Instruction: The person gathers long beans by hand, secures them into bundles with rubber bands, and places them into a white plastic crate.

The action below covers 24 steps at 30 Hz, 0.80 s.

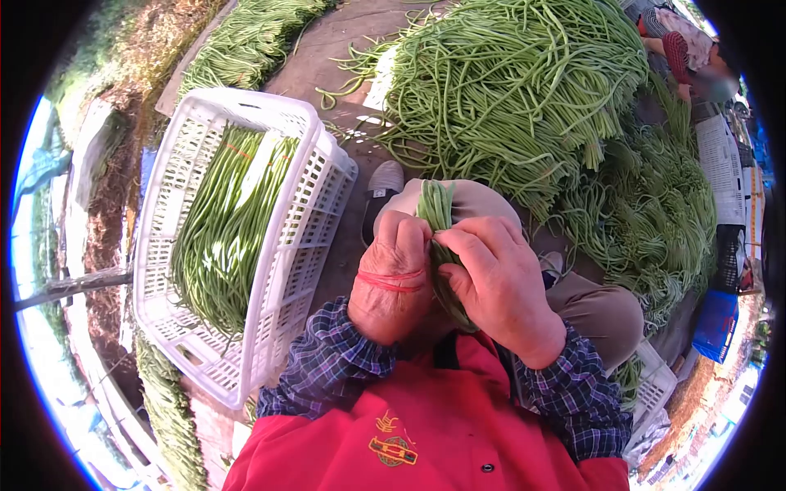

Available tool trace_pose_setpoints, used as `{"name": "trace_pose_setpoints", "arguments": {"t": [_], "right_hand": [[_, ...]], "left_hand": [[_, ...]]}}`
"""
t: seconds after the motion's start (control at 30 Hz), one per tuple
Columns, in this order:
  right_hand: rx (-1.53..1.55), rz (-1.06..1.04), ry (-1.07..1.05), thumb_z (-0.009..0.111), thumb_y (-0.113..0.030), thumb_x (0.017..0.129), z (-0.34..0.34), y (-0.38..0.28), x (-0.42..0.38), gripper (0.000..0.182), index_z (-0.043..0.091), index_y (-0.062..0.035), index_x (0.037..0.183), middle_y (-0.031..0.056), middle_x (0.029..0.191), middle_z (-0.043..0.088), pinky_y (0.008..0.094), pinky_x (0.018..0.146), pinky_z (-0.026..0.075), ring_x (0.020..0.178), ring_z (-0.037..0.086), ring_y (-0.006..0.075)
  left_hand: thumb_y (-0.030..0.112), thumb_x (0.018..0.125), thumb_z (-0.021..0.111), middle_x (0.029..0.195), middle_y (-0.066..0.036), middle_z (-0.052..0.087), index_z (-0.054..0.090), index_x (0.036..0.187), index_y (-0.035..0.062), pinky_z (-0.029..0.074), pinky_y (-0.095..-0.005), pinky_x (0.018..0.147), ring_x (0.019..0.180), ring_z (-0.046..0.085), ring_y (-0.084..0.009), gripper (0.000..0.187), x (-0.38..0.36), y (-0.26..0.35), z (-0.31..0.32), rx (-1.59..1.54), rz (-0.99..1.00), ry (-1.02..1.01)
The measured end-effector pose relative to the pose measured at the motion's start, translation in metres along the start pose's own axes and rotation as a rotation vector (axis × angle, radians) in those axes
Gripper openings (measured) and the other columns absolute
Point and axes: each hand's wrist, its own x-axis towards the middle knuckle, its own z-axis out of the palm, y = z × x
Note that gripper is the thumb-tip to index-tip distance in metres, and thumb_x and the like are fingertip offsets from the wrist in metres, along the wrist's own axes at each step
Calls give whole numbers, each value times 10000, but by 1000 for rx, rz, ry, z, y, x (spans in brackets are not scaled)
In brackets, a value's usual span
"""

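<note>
A bundle of green long beans (435,206) stands upright between my two hands, over my knee. My left hand (395,274), with red rubber bands (393,281) around it near the wrist, is closed on the bundle from the left. From the right, my right hand (501,282) pinches the same bundle with thumb and index finger. Whether a band is at the fingertips cannot be made out. Left of my hands, a white plastic basket (254,344) holds long beans (225,233) laid lengthwise, with red bands around some.
A large heap of loose long beans (508,90) lies ahead, and another pile (655,213) spreads to the right. More beans (254,41) lie beyond the basket. A blue box (714,326) stands at far right. Another person (684,41) is at upper right.
</note>
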Motion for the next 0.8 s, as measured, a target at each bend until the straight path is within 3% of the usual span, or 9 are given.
{"name": "trace_pose_setpoints", "arguments": {"t": [0.07, 0.2, 0.27, 0.6, 0.67, 0.8], "right_hand": [[39, 35, 37, 677, -39, 669, -1, 2, -1, 326, 584, -60, 981, 76, 892, 537, 362, 709, 459, 839, 533, 277], [116, 72, 26, 670, -27, 665, -9, 9, 1, 269, 598, -60, 922, 81, 865, 552, 366, 700, 460, 824, 548, 290], [281, 192, -50, 671, -31, 657, -14, 14, 2, 232, 604, -66, 876, 88, 843, 559, 374, 686, 459, 807, 561, 302], [389, 304, -212, 700, -71, 648, -28, 28, 11, 217, 606, -67, 843, 102, 806, 552, 374, 654, 450, 766, 567, 300], [494, 285, -210, 711, 13, 662, -27, 34, 13, 226, 620, -28, 865, 10, 748, 477, 245, 521, 357, 588, 432, 95], [517, 280, -260, 699, 28, 668, -30, 39, 19, 210, 622, -19, 858, 11, 745, 479, 244, 509, 351, 574, 430, 93]], "left_hand": [[-64, 783, 522, 846, -162, 462, 456, 884, 20, 438, -401, 603, 719, 516, -360, 147, 0, 3, -1, 15, 11, -58], [-102, 764, 532, 836, -153, 476, 465, 883, 20, 443, -380, 601, 710, 529, -339, 183, -4, 14, 5, 11, 67, 36], [-112, 761, 532, 834, -148, 479, 470, 880, 21, 444, -370, 607, 709, 531, -326, 189, -5, 18, 10, -9, 75, 80], [-134, 747, 522, 834, -131, 483, 477, 872, 22, 440, -341, 608, 705, 527, -290, 205, -2, 13, 19, -44, 97, 95], [-128, 749, 522, 835, -132, 484, 477, 875, 24, 441, -345, 606, 705, 528, -295, 203, -1, 13, 20, -37, 96, 80], [-111, 754, 524, 851, -138, 490, 476, 888, 31, 441, -360, 596, 717, 537, -311, 201, 2, 10, 19, -21, 99, 65]]}}
